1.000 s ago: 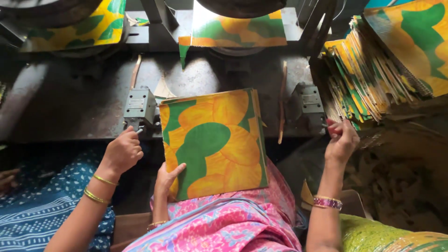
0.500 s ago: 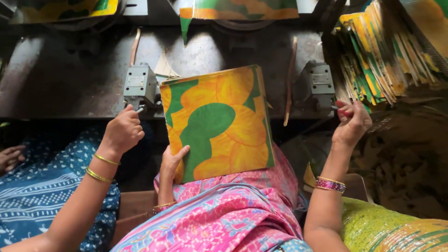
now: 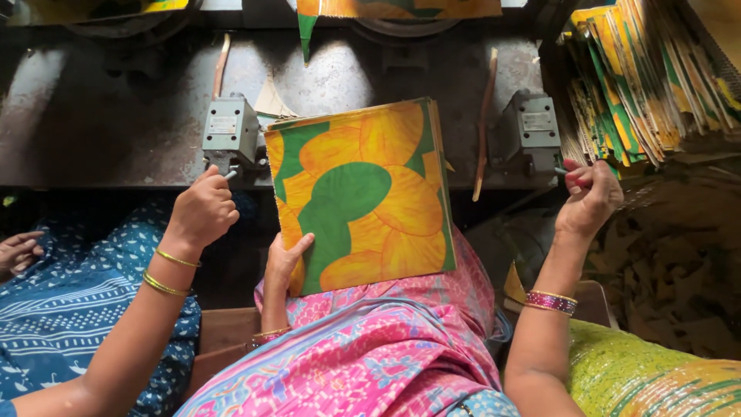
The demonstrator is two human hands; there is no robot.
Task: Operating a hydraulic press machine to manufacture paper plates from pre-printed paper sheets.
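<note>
My left hand (image 3: 287,259) grips the lower left corner of a stack of printed sheets (image 3: 363,193), yellow and green, which rests tilted against my pink-clad lap and the dark metal bench (image 3: 116,131). My right hand (image 3: 588,197) is raised at the right, its fingers pinched on the small lever of a grey switch box (image 3: 531,130). A co-worker's hand (image 3: 202,215) with gold bangles is closed on the lever of a second grey switch box (image 3: 230,130), left of the stack.
A tall pile of the same printed sheets (image 3: 641,77) leans at the upper right. Wooden sticks (image 3: 485,123) lie on the bench. Another hand (image 3: 17,251) rests on blue cloth at the far left. Green-yellow cloth (image 3: 656,378) is at the lower right.
The view has tipped a little, so the bench and stack sit higher in frame. All three hands keep their holds on the stack and the two levers.
</note>
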